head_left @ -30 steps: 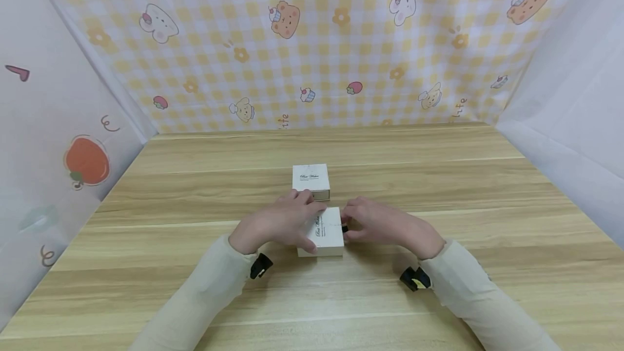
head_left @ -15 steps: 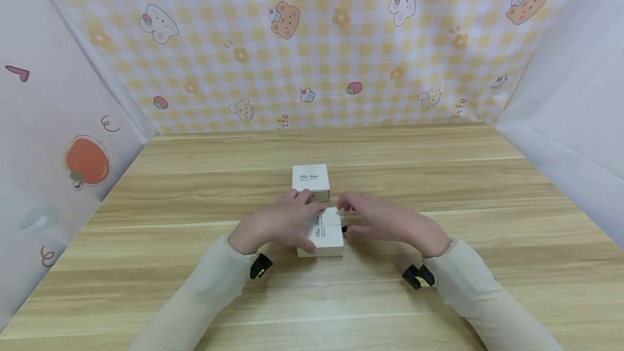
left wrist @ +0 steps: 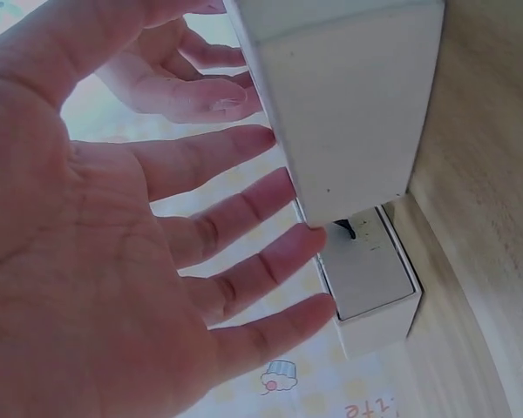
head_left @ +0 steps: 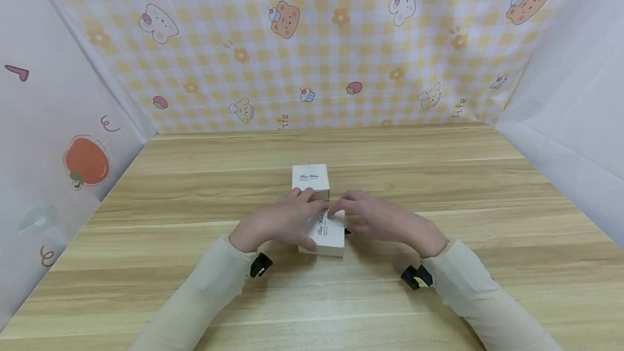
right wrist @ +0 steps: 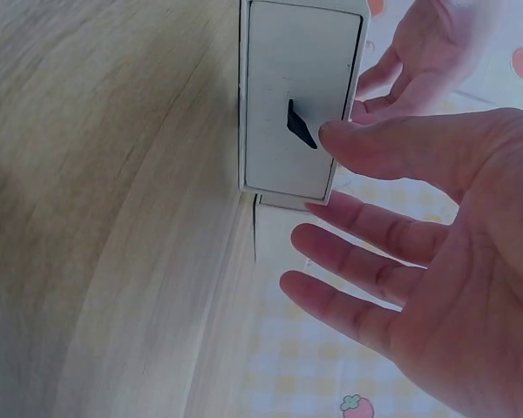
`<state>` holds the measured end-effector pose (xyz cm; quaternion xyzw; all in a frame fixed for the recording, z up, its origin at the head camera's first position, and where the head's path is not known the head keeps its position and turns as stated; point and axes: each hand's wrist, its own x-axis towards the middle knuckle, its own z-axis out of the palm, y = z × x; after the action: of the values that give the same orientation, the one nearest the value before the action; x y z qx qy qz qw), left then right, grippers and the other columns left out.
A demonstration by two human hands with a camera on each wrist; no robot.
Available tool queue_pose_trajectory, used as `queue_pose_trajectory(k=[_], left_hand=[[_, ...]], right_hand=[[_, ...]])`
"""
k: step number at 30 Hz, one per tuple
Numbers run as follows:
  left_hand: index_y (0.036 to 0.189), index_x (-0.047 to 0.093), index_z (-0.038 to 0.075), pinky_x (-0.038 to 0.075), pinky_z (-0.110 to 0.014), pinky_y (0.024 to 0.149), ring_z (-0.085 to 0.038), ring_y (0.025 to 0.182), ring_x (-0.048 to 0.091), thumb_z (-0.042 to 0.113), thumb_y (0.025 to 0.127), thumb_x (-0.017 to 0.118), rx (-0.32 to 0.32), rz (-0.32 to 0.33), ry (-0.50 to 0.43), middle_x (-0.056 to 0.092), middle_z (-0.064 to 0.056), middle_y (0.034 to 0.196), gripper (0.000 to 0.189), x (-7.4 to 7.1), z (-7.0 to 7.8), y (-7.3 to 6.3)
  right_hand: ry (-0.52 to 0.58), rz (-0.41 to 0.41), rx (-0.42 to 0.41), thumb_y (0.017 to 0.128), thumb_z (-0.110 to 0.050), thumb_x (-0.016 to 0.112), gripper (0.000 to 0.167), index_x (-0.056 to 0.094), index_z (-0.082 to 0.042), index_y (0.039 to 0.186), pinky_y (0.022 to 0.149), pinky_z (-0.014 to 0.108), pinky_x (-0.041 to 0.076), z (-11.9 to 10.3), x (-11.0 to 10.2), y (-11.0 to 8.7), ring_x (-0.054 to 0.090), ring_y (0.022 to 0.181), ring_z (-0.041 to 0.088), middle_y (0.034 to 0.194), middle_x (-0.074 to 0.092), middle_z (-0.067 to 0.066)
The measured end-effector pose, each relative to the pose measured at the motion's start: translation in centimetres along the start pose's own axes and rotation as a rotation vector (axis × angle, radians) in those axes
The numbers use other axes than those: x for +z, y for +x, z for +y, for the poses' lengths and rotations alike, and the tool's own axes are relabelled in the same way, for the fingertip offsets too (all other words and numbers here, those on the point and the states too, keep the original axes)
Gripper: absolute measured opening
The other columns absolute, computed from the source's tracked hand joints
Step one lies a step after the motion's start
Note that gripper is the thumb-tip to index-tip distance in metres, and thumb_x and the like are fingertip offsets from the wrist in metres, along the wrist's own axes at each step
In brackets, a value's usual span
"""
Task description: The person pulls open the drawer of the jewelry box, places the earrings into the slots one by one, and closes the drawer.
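Note:
A white drawer-style gift box (head_left: 332, 238) with "Best Wishes" lettering lies on the wooden table between the hands. A black ribbon pull tab (right wrist: 299, 126) sticks out of its drawer face, on the right side. My left hand (head_left: 286, 222) lies over the box's left part, its fairly straight fingers touching the top edge in the left wrist view. My right hand (head_left: 382, 222) is at the drawer side, index finger over the top and thumb beside the tab. The other fingers extend loosely past the box. Just behind stands a second white box (head_left: 312, 177), partly covered by my left fingertips.
The wood-grain table (head_left: 439, 177) reaches back to a yellow checked curtain (head_left: 336, 47) with cartoon prints. White cloth panels hang on the left and right sides.
My right hand has let go of the pull tab area, lifting its index finger and bringing it over the box top. The near box has turned slightly. My left hand has barely moved.

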<state>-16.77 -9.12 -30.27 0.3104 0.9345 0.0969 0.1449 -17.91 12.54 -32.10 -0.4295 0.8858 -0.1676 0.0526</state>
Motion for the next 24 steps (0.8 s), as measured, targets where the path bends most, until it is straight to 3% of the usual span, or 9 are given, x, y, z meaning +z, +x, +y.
queue_pose_trajectory(k=[10, 19, 24], left_hand=[[0.136, 0.047, 0.016, 0.035, -0.037, 0.100, -0.019, 0.115, 0.040, 0.027, 0.072, 0.079, 0.034, 0.006, -0.054, 0.045, -0.002, 0.132, 0.072, 0.10, -0.18, 0.32], [0.137, 0.045, 0.016, 0.027, -0.041, 0.109, -0.022, 0.130, 0.036, 0.019, 0.074, 0.076, 0.063, 0.006, -0.081, 0.040, -0.002, 0.141, 0.071, 0.17, -0.37, 0.51], [0.139, 0.043, 0.019, 0.027, -0.045, 0.109, -0.025, 0.133, 0.034, 0.026, 0.074, 0.077, 0.051, 0.004, -0.080, 0.036, -0.004, 0.145, 0.073, 0.05, -0.05, 0.33]], right_hand=[[-0.029, -0.005, 0.016, 0.085, -0.009, 0.065, 0.032, 0.062, -0.020, 0.115, 0.079, 0.032, 0.048, -0.04, -0.17, -0.16, 0.053, 0.095, 0.019, 0.110, 0.057, 0.004], [-0.053, -0.014, 0.030, 0.086, -0.015, 0.066, 0.030, 0.064, -0.022, 0.115, 0.079, 0.031, 0.048, -0.03, -0.37, -0.25, 0.052, 0.095, 0.017, 0.108, 0.058, 0.003], [-0.064, -0.014, 0.032, 0.084, -0.015, 0.068, 0.029, 0.065, -0.022, 0.112, 0.079, 0.033, 0.048, -0.05, -0.43, -0.30, 0.053, 0.095, 0.018, 0.107, 0.059, 0.003]])
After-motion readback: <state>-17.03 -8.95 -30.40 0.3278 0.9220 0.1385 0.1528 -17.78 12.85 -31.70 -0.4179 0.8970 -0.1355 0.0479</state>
